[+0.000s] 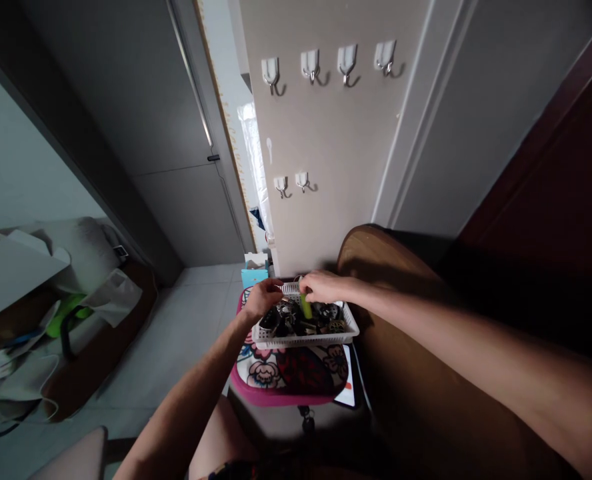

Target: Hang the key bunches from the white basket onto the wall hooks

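One brown surface: curved-edged, right of the white basket.
Floral case: pink-sided, beneath the basket.
White basket: crowded with small dark and metallic items.
Right hand: fingertips closed on the green item.
Left hand: at the basket's left side, fingers bent; cannot tell if holding anything.
Green item: in the basket, below the right fingertips.

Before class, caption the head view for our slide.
Left hand at a white basket of small items; right hand at a lime-green object.
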